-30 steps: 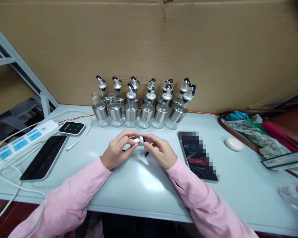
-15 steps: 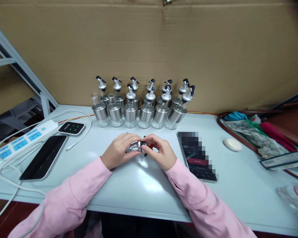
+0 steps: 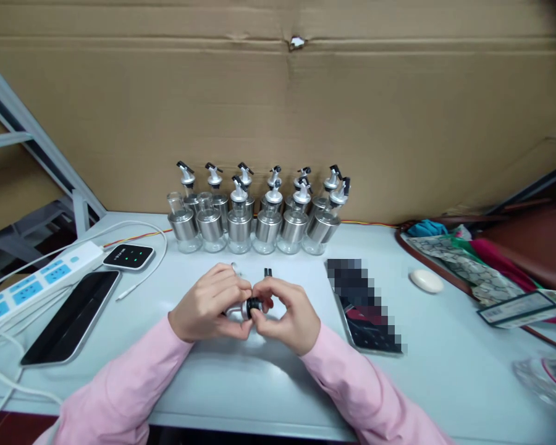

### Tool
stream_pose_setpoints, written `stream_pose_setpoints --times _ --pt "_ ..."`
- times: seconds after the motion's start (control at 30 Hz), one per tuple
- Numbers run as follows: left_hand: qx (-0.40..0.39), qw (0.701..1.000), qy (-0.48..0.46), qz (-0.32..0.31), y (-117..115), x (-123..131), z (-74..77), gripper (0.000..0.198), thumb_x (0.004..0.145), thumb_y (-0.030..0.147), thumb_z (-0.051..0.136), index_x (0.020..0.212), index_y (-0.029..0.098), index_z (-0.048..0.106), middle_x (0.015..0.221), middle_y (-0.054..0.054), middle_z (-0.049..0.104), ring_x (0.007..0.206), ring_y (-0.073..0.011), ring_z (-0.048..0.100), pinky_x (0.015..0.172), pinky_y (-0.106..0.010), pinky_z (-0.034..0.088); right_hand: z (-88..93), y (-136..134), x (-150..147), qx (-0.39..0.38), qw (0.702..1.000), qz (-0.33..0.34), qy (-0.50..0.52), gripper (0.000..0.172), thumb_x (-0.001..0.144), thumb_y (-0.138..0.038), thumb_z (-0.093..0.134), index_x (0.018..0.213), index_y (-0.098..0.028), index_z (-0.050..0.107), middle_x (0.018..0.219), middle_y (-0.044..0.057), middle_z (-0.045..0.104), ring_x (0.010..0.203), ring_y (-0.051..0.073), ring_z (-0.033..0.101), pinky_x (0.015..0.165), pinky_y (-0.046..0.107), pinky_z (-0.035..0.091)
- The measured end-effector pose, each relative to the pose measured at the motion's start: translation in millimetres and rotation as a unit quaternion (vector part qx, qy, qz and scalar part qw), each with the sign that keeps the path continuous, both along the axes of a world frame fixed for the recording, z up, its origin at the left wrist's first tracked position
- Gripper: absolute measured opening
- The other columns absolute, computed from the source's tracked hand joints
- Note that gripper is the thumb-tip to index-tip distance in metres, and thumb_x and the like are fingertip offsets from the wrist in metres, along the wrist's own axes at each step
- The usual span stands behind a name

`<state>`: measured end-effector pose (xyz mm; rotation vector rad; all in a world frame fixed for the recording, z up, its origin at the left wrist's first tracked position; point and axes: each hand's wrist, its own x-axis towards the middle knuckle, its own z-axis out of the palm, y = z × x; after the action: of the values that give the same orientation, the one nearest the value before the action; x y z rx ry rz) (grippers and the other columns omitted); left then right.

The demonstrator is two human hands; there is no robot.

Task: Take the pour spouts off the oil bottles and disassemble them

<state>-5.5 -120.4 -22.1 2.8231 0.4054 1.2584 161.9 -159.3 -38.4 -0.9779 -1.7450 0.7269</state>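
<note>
My left hand [image 3: 206, 303] is closed around the silver body of a pour spout [image 3: 236, 311], held low over the table. The fingertips of my right hand [image 3: 291, 314] pinch the black stopper [image 3: 254, 305] at the spout's other end. A small black two-pronged piece [image 3: 267, 272] shows just behind my right fingers; whether it is joined to the spout I cannot tell. Beyond my hands stand two rows of glass bottles with steel sleeves. Most carry silver-and-black spouts, while two at the front left, a bottle [image 3: 184, 225] and its neighbour [image 3: 211, 224], have bare glass necks.
A phone [image 3: 71, 318], a white power strip [image 3: 81, 254], a small hotspot box [image 3: 130, 256] and loose white cables lie left. To the right are another phone [image 3: 370, 330], a white oval object [image 3: 426, 281], a small box [image 3: 523, 309] and a brown bag [image 3: 532, 247]. Cardboard [image 3: 375, 123] stands behind.
The camera view has tilted up slightly, so everything sits lower. Both hands still hold the spout, and my right fingers have shifted their grip around the black stopper.
</note>
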Motion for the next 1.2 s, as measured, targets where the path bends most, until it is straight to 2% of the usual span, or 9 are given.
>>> stream_pose_setpoints --times 0.1,0.23,0.33,0.47,0.57,0.7,0.87,1.03,1.2 --pt "-0.025 1.0 0.01 -0.002 -1 0 -1.5 0.026 0.072 0.018 0.059 0.096 0.018 0.048 0.08 -0.005 0.064 0.068 -0.0138 0.057 0.066 -0.029 0.044 -0.1 -1 1 0.013 1.0 -0.009 0.004 0.012 0.061 -0.015 0.053 0.072 -0.02 0.051 0.059 -0.004 0.05 0.051 0.008 0.043 0.054 0.022 0.041" --pt "-0.011 1.0 0.015 0.016 1 5 -15.5 0.032 0.077 0.019 0.053 0.108 0.017 0.045 0.091 -0.009 0.063 0.081 -0.0164 0.059 0.069 -0.029 0.046 -2.6 0 4 -0.028 0.999 -0.011 0.022 0.012 0.061 -0.016 0.051 0.072 -0.02 0.048 0.06 -0.004 0.048 0.05 0.008 0.043 0.052 0.021 0.04" --pt "-0.012 0.999 0.026 0.032 2 7 -22.8 0.032 0.081 0.025 0.051 0.111 0.017 0.043 0.092 -0.009 0.063 0.084 -0.0172 0.058 0.071 -0.03 0.045 -5.1 1 6 -0.056 0.998 -0.004 0.037 0.009 0.064 -0.019 0.049 0.072 -0.02 0.045 0.058 -0.004 0.044 0.052 0.009 0.041 0.052 0.021 0.039" --pt "0.038 0.997 0.036 0.061 2 7 -19.0 0.032 0.089 0.041 0.039 0.105 0.014 0.045 0.084 -0.008 0.065 0.079 -0.0161 0.059 0.073 -0.031 0.04 -6.0 1 4 -0.085 0.995 0.014 0.057 0.005 0.07 -0.024 0.044 0.073 -0.02 0.043 0.057 -0.005 0.039 0.052 0.009 0.038 0.05 0.021 0.034" --pt "0.085 0.991 0.027 0.095 1 6 -14.7 0.035 0.089 0.046 0.037 0.098 0.014 0.049 0.073 -0.005 0.065 0.068 -0.0148 0.058 0.071 -0.032 0.034 -5.3 -2 1 -0.104 0.992 0.032 0.068 0.005 0.071 -0.024 0.043 0.073 -0.02 0.042 0.055 -0.006 0.036 0.05 0.009 0.034 0.048 0.02 0.031" --pt "0.123 0.987 0.02 0.102 0 6 -13.0 0.04 0.089 0.049 0.032 0.083 0.015 0.051 0.057 -0.001 0.059 0.054 -0.0131 0.052 0.066 -0.032 0.031 -5.4 -7 -2 -0.122 0.99 0.03 0.062 0.004 0.07 -0.023 0.045 0.07 -0.02 0.041 0.055 -0.006 0.035 0.048 0.007 0.031 0.044 0.019 0.028" --pt "0.117 0.988 0.029 0.1 1 6 -11.9 0.044 0.09 0.049 0.027 0.078 0.015 0.051 0.052 0.001 0.054 0.051 -0.012 0.047 0.065 -0.031 0.034 -7.0 -9 -4 -0.112 0.991 0.02 0.076 0.006 0.065 -0.019 0.048 0.068 -0.02 0.043 0.056 -0.005 0.04 0.051 0.008 0.039 0.051 0.02 0.035" --pt "0.093 0.993 0.003 0.074 -2 5 -9.7 0.042 0.088 0.051 0.033 0.076 0.015 0.053 0.051 0.001 0.051 0.05 -0.012 0.045 0.061 -0.029 0.036 -5.0 -10 -6 -0.132 0.981 0.054 0.135 0.01 0.062 -0.016 0.051 0.067 -0.019 0.044 0.056 -0.005 0.044 0.051 0.008 0.041 0.051 0.019 0.037" --pt "0.021 0.996 -0.049 0.068 -10 10 -4.3 0.041 0.085 0.05 0.038 0.069 0.015 0.052 0.045 0.002 0.045 0.046 -0.0112 0.041 0.056 -0.028 0.032 -1.0 -12 -7 -0.159 0.964 0.084 0.198 0.011 0.061 -0.017 0.056 0.066 -0.019 0.046 0.058 -0.003 0.048 0.051 0.007 0.043 0.051 0.02 0.041"
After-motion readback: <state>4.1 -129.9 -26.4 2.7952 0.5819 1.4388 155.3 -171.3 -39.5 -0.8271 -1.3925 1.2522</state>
